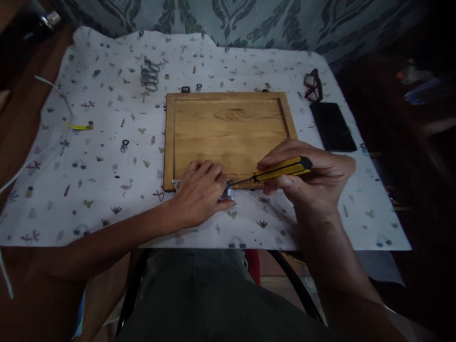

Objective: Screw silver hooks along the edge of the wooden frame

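A wooden framed panel [228, 133] lies flat on the patterned cloth. Along its near edge is a metal fitting [228, 192], partly covered by my left hand [202, 192]. The fingers of that hand are bent and press the fitting against the frame. A yellow-and-black screwdriver [281, 169] is gripped in my right hand [313, 178], its shaft pointing left so that the tip meets the fitting. Another small metal piece [176, 184] shows at the frame's near left corner, beside my left hand. Whether a screw sits under the tip is too small to tell.
Grey metal pieces [149, 75] lie behind the panel on the left. A dark phone [333, 127] and glasses [313, 86] rest at the right. A yellow item [80, 127] and a white cable [26, 164] are at the left. A patterned wall [249, 23] stands behind.
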### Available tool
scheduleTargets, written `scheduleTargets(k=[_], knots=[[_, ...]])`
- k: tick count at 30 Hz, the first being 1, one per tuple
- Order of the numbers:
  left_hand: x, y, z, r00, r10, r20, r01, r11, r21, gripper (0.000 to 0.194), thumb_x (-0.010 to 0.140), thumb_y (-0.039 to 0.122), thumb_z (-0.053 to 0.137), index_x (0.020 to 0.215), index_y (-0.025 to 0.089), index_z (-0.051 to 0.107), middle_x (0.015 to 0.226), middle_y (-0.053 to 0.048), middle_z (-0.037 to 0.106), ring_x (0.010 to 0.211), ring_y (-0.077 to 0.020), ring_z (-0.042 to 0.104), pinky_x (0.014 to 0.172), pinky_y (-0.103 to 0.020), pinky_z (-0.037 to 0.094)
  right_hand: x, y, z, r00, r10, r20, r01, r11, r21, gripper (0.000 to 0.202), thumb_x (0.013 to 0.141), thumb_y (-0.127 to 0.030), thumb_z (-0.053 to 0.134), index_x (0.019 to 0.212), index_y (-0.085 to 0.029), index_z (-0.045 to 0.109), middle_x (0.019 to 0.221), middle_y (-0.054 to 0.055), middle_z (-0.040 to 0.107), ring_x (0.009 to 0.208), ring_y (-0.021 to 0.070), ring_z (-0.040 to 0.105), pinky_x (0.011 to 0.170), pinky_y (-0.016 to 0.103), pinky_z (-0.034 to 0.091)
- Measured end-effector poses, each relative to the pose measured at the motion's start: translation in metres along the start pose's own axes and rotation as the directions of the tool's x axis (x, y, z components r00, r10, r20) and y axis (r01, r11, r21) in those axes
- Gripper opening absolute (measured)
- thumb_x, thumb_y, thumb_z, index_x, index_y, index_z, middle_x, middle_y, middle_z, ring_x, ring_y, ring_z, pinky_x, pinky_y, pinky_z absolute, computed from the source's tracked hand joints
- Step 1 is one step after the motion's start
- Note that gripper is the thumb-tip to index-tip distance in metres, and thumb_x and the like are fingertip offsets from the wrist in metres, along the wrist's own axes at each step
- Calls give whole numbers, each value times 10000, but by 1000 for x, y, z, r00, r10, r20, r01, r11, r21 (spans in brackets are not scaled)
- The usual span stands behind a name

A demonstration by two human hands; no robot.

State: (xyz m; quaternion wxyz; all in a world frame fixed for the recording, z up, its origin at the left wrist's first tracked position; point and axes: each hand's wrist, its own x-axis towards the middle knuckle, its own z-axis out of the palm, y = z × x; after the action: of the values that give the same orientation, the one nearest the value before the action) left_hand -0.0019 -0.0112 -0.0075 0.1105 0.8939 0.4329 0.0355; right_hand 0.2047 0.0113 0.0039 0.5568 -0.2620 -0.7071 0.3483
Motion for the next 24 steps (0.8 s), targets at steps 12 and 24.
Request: scheduleTargets(k=[12, 24], knots=[[0, 1, -2, 999, -18, 41, 19, 1000, -17, 464, 934, 545, 683, 1117, 120, 707, 1119, -123, 649, 1148, -318, 570, 991, -460, 405, 1, -1, 0, 999, 3, 39, -2, 999, -34, 191, 846, -305, 830, 1031, -256, 838, 866, 27, 787, 628, 132, 651, 485, 249, 522], [-1, -1, 4, 998, 16, -57, -14, 999, 41, 469, 917, 574, 697, 1067, 129, 706, 1078, -113, 667, 1089, -293, 584, 925, -416, 414, 5, 0, -3, 978, -91, 186, 95, 995, -12, 294, 846, -279, 824, 1140, -281, 821, 844, 50, 781, 688, 184, 694, 583, 309, 577]])
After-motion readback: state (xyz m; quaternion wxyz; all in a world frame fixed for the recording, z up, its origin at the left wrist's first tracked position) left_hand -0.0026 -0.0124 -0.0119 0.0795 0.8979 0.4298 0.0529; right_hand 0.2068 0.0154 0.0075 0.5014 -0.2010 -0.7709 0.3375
